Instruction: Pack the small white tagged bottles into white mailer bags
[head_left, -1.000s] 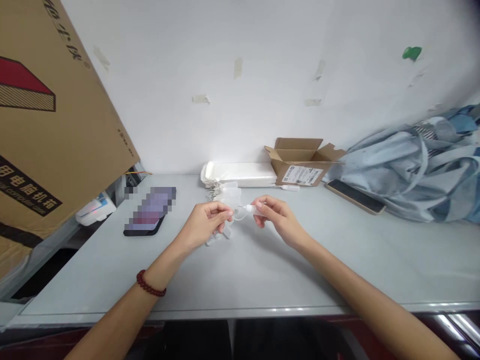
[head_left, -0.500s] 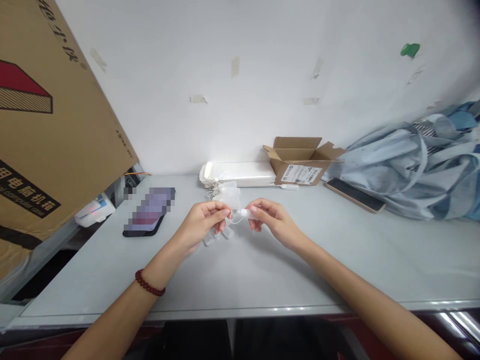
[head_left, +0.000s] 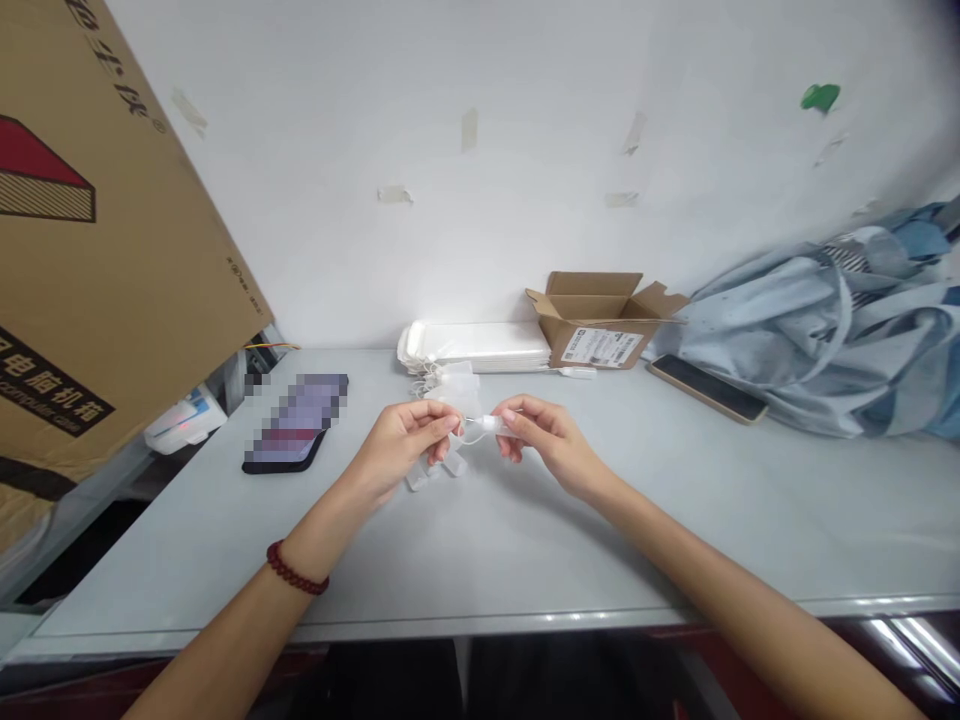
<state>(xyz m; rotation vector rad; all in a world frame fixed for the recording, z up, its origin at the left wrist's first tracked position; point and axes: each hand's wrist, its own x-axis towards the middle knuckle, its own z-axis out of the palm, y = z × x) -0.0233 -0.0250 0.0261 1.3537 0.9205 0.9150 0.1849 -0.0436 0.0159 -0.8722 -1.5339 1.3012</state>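
Above the middle of the table (head_left: 525, 560), my right hand (head_left: 544, 437) pinches a small white translucent tag (head_left: 490, 424), its fingers covering part of it. From the tag a thin white cord (head_left: 474, 438) runs leftward in a loop. My left hand (head_left: 420, 440) is closed, thumb against fingertips, on the end of that cord. Behind and below the left fingers lie several similar translucent tags (head_left: 455, 463), partly hidden by the hand. Farther back sits a cluster of clear tags with cords (head_left: 457, 382), in front of a stack of flat white packets (head_left: 480, 345).
An open cardboard box (head_left: 596, 335) stands beside the packets, with one tag (head_left: 578, 372) before it. Phones lie at left (head_left: 300, 420) and right (head_left: 709, 388). Grey-blue fabric (head_left: 817, 340) is heaped at right. A large carton (head_left: 135, 260) leans in at left.
Both hands hold nearly the same positions, still pinching the tag and cord. The cord between them looks slightly shifted. The whole view has moved slightly.
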